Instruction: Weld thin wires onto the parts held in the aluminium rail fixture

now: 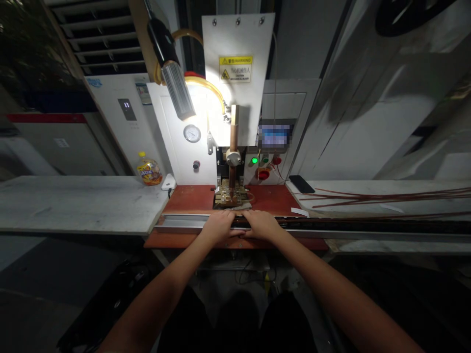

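Side by side at the front of a bench welding machine (238, 73) are my left hand (220, 225) and my right hand (262, 225). Their fingertips almost meet just below the copper-coloured electrode (232, 179) and its brass fixture (222, 197). Both hands are closed, thumbs low, around a thin brown strip (240, 217) that shows only in the small gap between them. My fingers cover most of it. Under the hands runs a long aluminium channel (184, 223), and brown strips lie along its right part.
More thin brown strips (353, 198) lie on the right worktop, near a black phone (301, 184) and a white paper slip (300, 212). Left stand a yellow-capped bottle (149, 170) and a white device (169, 182). A lit lamp (178, 90) hangs overhead; red knobs (262, 174) sit behind.
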`<state>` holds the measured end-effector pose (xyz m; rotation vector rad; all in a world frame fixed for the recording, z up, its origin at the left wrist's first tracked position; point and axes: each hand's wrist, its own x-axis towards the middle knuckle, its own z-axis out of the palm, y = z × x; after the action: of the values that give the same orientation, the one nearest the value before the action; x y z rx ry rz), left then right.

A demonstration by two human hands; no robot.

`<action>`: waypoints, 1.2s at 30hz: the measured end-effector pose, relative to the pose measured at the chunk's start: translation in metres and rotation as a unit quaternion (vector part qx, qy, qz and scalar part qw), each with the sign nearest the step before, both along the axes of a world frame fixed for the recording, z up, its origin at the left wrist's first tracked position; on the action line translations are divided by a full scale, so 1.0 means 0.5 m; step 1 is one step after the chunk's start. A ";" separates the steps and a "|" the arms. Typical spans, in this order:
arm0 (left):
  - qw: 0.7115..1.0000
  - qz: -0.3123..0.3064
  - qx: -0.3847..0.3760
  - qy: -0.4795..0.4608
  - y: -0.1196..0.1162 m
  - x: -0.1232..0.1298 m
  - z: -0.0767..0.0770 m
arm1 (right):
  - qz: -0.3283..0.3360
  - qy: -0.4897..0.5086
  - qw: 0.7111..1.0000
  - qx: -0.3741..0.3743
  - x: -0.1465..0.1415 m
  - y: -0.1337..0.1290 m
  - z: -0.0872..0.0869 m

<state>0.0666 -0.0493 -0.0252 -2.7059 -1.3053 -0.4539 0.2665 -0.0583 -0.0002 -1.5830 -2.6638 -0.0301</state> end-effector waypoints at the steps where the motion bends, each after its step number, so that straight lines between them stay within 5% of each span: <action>1: 1.000 0.000 0.000 0.000 0.000 0.000 0.001 | 0.004 -0.001 1.000 -0.004 0.001 0.002 0.002; 12: 1.000 0.009 0.007 -0.002 -0.001 0.000 -0.003 | 0.004 -0.027 0.999 -0.023 0.039 0.010 0.026; 36: 1.000 0.001 0.019 0.014 -0.010 0.003 0.007 | -0.018 -0.014 0.999 0.041 0.040 -0.013 -0.008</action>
<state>0.0683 -0.0541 -0.0216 -2.6701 -1.2775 -0.4355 0.2863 -0.0647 -0.0041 -1.6163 -2.6176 -0.1618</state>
